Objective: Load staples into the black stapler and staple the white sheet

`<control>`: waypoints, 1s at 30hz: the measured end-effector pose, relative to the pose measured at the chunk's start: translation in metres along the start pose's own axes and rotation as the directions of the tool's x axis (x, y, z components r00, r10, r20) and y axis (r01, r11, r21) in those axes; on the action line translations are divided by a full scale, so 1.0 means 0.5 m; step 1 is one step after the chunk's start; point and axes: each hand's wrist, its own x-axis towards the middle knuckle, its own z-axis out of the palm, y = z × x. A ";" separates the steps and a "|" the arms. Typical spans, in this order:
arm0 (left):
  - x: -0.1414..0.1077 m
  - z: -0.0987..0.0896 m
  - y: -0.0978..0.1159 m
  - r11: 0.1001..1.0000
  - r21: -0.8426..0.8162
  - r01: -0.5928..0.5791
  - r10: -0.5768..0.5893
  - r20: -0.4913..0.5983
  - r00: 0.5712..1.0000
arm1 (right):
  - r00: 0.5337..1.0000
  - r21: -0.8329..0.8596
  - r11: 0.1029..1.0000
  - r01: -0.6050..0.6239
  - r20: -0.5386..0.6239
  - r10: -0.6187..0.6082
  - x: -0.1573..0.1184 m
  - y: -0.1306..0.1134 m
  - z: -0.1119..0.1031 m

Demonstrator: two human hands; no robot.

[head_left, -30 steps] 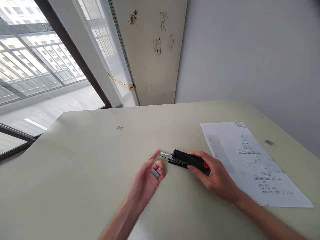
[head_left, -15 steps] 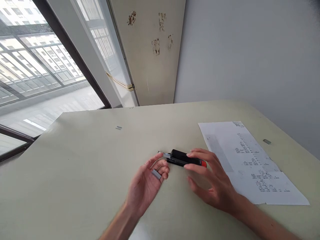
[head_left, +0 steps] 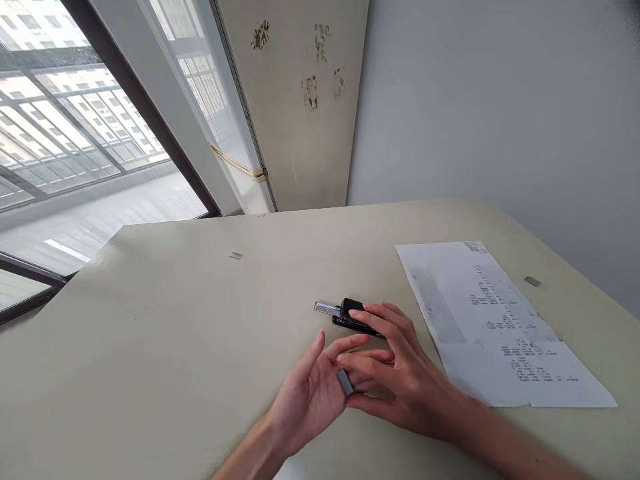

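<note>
A small grey strip of staples (head_left: 345, 383) rests on the fingers of my left hand (head_left: 320, 393), which is palm up with its fingers spread. My right hand (head_left: 405, 373) reaches over from the right, its thumb and index finger apart on either side of the strip. Just beyond both hands, a black stapler (head_left: 354, 317) lies on the table, its metal tray sticking out to the left. My right hand's fingers cover the stapler's right end.
A printed sheet of paper (head_left: 480, 320) lies on the pale table (head_left: 165, 347) to the right. Another grey staple strip (head_left: 533, 281) sits beyond it, and small staple pieces (head_left: 236, 255) lie at the back left. A wall and window stand behind.
My left hand has left the stapler's metal tray and moved right and nearer, carrying the strip. My right hand has shifted left to meet it, thumb and index finger now around the strip. The stapler stays put.
</note>
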 end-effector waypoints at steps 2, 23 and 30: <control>-0.001 0.001 0.001 1.000 0.016 0.015 -0.015 0.004 1.000 | 1.000 0.020 1.000 0.007 0.005 -0.007 -0.001 0.000 0.000; 0.005 -0.026 0.009 0.997 0.052 -0.064 0.071 -0.151 0.986 | 0.789 -0.129 0.822 -0.554 -0.395 0.470 -0.040 0.198 -0.061; 0.005 -0.028 0.011 0.996 0.035 -0.076 0.081 -0.169 0.982 | 0.837 -0.159 0.828 -0.537 -0.226 0.499 -0.071 0.240 -0.031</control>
